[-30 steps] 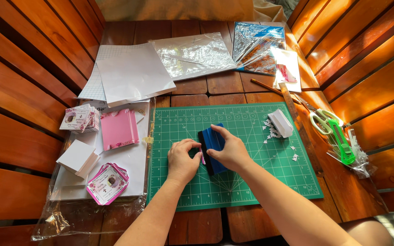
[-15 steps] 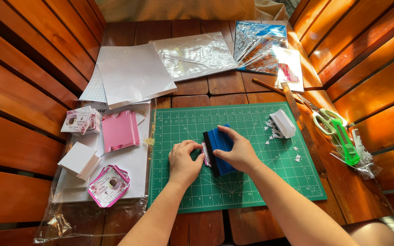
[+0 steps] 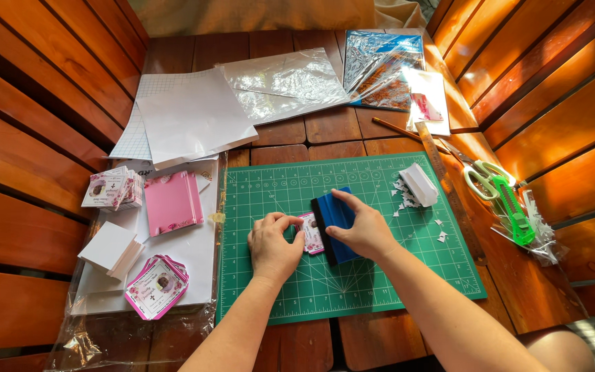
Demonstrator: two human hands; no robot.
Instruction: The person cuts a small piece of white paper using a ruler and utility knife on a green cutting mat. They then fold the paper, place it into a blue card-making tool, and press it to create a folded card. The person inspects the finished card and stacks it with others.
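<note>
On the green cutting mat [image 3: 380,275], mid worktop [image 3: 325,127], the right hand [image 3: 361,231] gripped a blue squeegee [image 3: 334,215], long axis running toward and away from the person, top end pointing away. Left hand [image 3: 272,246] pinched a small pink card [image 3: 310,233] flat just beside it. Over left, a clear plastic sleeve [image 3: 84,337] held white sheets with 3 or so card stacks on top.

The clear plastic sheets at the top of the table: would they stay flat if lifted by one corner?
Probably not. The clear plastic sheets look thin and wrinkled, with glare bending across them, so they would likely droop. They seem light and could slide on the wooden table. Their glossy surface suggests a slippery pinch for bare fingers.
</note>
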